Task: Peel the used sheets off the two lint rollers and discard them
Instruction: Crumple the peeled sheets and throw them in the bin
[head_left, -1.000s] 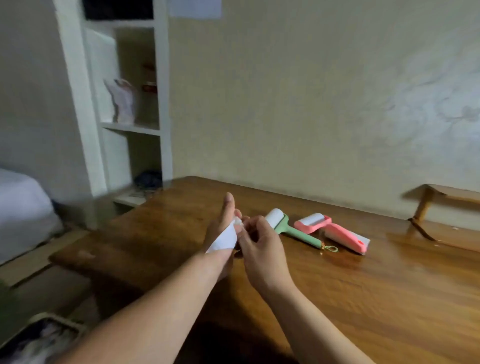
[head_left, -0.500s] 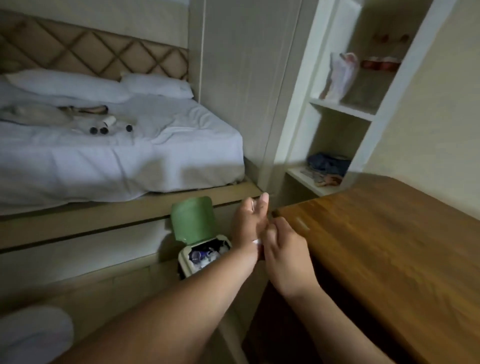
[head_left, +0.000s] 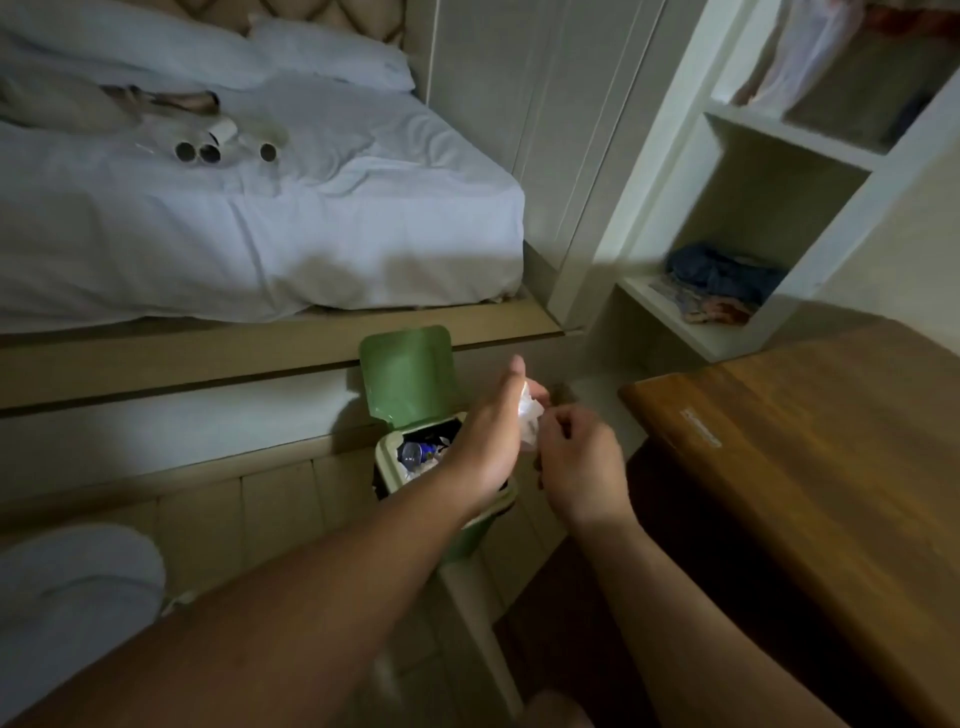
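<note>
1. Head view, item: left hand (head_left: 488, 434). It reaches forward over the bin with its back to the camera and the thumb pointing up. The fingers curl round a crumpled sheet and grip it.
2. Head view, item: crumpled sheet (head_left: 531, 415). White and wadded, it sits between the two hands against the left palm. It is held in the air above the right-hand side of the bin's opening, not inside it.
3. Head view, item: right hand (head_left: 579, 462). It is just beside the left hand, with the fingers curled and the fingertips at the lower edge of the sheet. Whether they pinch the sheet or only touch it cannot be told.
4. Head view, item: bin (head_left: 387, 467). A small pale body on the floor, standing against the bed base. Mixed rubbish shows inside, including something blue.
5. Head view, item: green lid (head_left: 408, 374). It is hinged at the far side of the bin and stands open and upright.
6. Head view, item: wooden table (head_left: 831, 467). It is to the right of the hands, with its near corner close to the right hand.
7. Head view, item: bed (head_left: 260, 234). It has white sheets and stands behind the bin. Several cardboard tubes (head_left: 208, 150) lie on top, with pillows at the far end.
8. Head view, item: white shelf unit (head_left: 862, 161). It is at the upper right, and a dark blue cloth (head_left: 722, 273) lies on a lower shelf.
</note>
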